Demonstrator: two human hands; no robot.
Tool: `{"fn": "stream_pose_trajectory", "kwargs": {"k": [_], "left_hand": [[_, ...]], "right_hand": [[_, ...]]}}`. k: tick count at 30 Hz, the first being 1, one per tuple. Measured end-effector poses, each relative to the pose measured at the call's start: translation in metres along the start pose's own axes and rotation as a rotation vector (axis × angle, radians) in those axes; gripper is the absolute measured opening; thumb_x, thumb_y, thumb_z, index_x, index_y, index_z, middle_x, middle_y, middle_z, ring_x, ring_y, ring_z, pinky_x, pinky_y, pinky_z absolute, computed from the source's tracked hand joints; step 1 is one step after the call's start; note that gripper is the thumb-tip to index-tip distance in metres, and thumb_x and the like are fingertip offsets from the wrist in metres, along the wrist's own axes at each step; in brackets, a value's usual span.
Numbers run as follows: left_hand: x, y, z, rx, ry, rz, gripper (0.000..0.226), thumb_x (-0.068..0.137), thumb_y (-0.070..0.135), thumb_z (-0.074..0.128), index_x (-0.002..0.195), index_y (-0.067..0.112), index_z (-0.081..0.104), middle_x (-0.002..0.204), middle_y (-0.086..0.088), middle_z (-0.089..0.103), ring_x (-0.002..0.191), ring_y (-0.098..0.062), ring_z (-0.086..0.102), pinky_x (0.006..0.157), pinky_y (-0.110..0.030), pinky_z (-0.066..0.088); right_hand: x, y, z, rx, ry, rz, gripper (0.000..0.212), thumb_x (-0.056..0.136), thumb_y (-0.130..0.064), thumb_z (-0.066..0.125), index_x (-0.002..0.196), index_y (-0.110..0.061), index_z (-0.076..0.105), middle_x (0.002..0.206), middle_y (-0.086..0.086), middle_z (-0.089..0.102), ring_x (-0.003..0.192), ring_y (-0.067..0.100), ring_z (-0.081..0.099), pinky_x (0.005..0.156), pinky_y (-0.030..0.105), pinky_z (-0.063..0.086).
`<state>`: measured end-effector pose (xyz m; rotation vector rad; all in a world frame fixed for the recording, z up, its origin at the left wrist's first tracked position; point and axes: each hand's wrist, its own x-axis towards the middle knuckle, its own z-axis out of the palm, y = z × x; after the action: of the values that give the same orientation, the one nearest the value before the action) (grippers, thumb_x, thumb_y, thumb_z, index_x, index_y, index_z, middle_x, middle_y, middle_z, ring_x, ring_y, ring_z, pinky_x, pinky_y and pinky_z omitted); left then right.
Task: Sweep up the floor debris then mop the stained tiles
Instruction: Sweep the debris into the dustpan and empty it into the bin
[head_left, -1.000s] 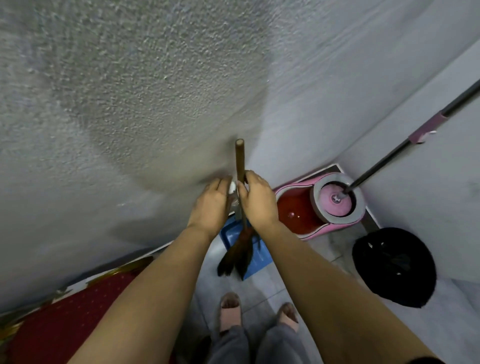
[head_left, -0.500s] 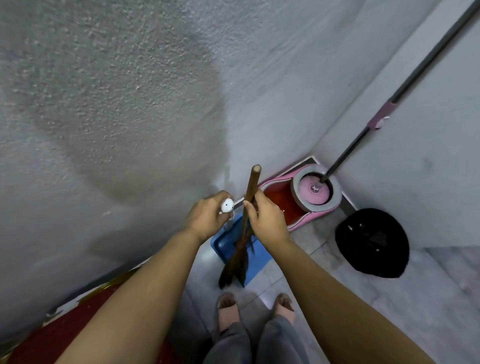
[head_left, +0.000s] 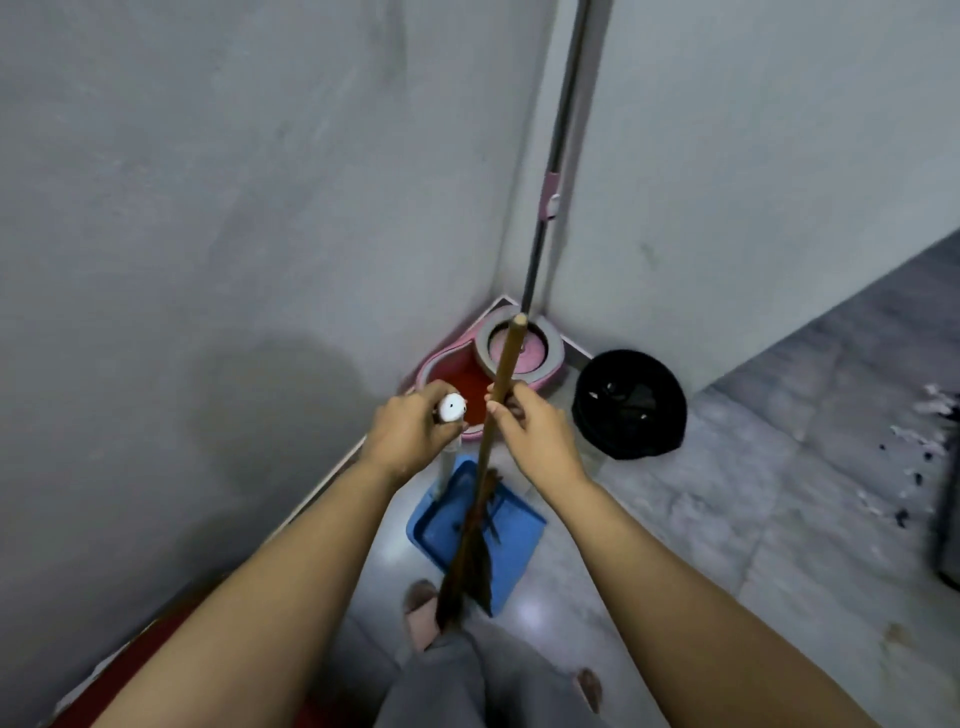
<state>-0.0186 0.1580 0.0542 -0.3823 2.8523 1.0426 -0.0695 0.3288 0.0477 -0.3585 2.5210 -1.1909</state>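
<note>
A: Both hands are busy here. The right hand (head_left: 540, 434) is wrapped around the wooden stick of the broom (head_left: 483, 467), gripping it below its top end, and the brown bristles hang down in front of the person's knees.

B: And the left hand (head_left: 410, 436)?

A: Clenched on the white-capped handle of the dustpan (head_left: 475, 530), a blue pan sitting on the floor tiles by the wall, just under the broom's bristles.

B: Where's the mop?

A: In the corner. The mop (head_left: 550, 197) stands with its long grey pole leaning up along the wall joint, its head sitting in the spinner of the pink bucket (head_left: 447, 364). The broom's tip crosses in front of that spinner.

B: And the mess?

A: Debris (head_left: 919, 452), pale scraps and dark specks, is scattered on the grey tiles at the far right, well apart from the hands. A black bin (head_left: 628, 405) sits just beside the bucket.
</note>
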Motion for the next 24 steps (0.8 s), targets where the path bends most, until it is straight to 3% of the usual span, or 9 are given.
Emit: {"fn": "stream_pose_trajectory", "kwargs": {"k": [5,12,16,24], "left_hand": [[-0.012,0.088,0.059,0.036,-0.056,0.155,0.028,0.079,0.036,0.074,0.103,0.028,0.061,0.095,0.007,0.070,0.087,-0.016,0.064,0.068,-0.030,0.045],[-0.037,0.208,0.158,0.037,-0.183,0.285,0.030,0.082,0.037,0.072,0.108,0.026,0.059,0.097,0.003,0.071,0.090,-0.019,0.064,0.068,-0.031,0.045],[-0.049,0.265,0.207,0.036,-0.237,0.305,0.028,0.086,0.033,0.069,0.109,0.022,0.058,0.097,-0.002,0.071,0.090,-0.025,0.065,0.072,-0.037,0.051],[-0.048,0.355,0.283,0.061,-0.255,0.355,0.022,0.089,0.032,0.063,0.101,0.016,0.053,0.090,-0.007,0.068,0.083,-0.032,0.063,0.063,-0.032,0.033]], "right_hand": [[-0.053,0.060,-0.081,0.084,0.131,0.115,0.019,0.093,-0.036,0.062,0.108,-0.027,0.068,0.093,-0.006,0.074,0.092,0.015,0.069,0.083,0.040,0.056],[-0.140,0.140,-0.191,0.084,0.257,0.222,0.020,0.095,-0.037,0.059,0.113,-0.030,0.066,0.101,-0.001,0.073,0.096,0.019,0.068,0.083,0.039,0.056],[-0.185,0.178,-0.250,0.027,0.381,0.267,0.017,0.098,-0.037,0.055,0.110,-0.029,0.063,0.094,-0.002,0.071,0.088,0.018,0.067,0.075,0.034,0.056],[-0.242,0.237,-0.351,-0.200,0.847,0.359,0.019,0.099,-0.031,0.055,0.106,-0.015,0.062,0.090,-0.001,0.067,0.079,0.020,0.063,0.062,0.030,0.048]]}}
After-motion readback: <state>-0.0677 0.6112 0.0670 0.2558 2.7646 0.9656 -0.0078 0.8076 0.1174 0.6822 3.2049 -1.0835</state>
